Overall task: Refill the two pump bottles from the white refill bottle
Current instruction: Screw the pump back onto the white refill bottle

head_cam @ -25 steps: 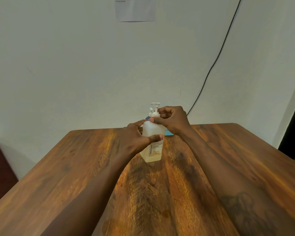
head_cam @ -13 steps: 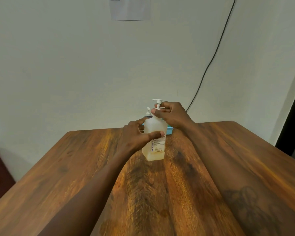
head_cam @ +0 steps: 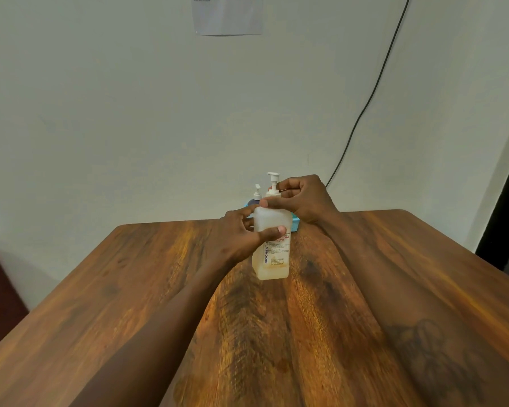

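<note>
A translucent pump bottle (head_cam: 272, 254) with a little yellowish liquid at the bottom stands upright on the wooden table (head_cam: 130, 289). My left hand (head_cam: 241, 233) wraps its body from the left. My right hand (head_cam: 303, 201) pinches the collar of its white pump head (head_cam: 273, 183). Behind it a second pump bottle (head_cam: 256, 196) shows its white pump and dark blue top; its body is hidden. The white refill bottle is not in view.
A light blue object (head_cam: 295, 225) lies behind the bottle at the table's far edge, mostly hidden. The wall rises just beyond, with a black cable (head_cam: 362, 113) and a taped paper sheet (head_cam: 227, 14). A dark doorway edge is at right.
The pump head now stands higher above the bottle's neck than a second ago. Both hands have kept their grip, and the second bottle's pump has come into view behind.
</note>
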`<state>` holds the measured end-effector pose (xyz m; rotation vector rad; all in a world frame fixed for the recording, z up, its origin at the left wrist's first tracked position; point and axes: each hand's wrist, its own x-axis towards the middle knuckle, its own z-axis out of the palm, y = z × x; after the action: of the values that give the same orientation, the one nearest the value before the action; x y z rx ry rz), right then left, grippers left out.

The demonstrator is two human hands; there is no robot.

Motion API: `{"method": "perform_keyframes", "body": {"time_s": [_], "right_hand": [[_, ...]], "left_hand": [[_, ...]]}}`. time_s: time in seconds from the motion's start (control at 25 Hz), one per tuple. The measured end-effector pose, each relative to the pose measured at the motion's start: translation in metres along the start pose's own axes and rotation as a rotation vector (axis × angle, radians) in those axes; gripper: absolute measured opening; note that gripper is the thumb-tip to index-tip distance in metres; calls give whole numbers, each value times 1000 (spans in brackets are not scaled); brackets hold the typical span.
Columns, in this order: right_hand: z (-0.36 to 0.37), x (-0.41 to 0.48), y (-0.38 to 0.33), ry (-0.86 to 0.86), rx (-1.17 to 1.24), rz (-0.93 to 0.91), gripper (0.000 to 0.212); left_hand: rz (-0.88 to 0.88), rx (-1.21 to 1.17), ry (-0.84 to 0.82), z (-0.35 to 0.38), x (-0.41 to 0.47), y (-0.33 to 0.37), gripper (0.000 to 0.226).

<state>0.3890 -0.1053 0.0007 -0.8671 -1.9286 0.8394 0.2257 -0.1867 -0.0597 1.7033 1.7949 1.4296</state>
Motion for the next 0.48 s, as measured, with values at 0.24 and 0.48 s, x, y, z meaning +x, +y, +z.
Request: {"method": "perform_keyframes", "body": {"time_s": [0.24, 0.48], "right_hand": [[17, 2, 2, 284, -340, 83, 72], [4, -4, -2, -124, 248, 52, 45]], "left_hand": [[83, 144, 87, 10, -2, 10, 84], [48, 59, 114, 0, 3, 5, 88]]}}
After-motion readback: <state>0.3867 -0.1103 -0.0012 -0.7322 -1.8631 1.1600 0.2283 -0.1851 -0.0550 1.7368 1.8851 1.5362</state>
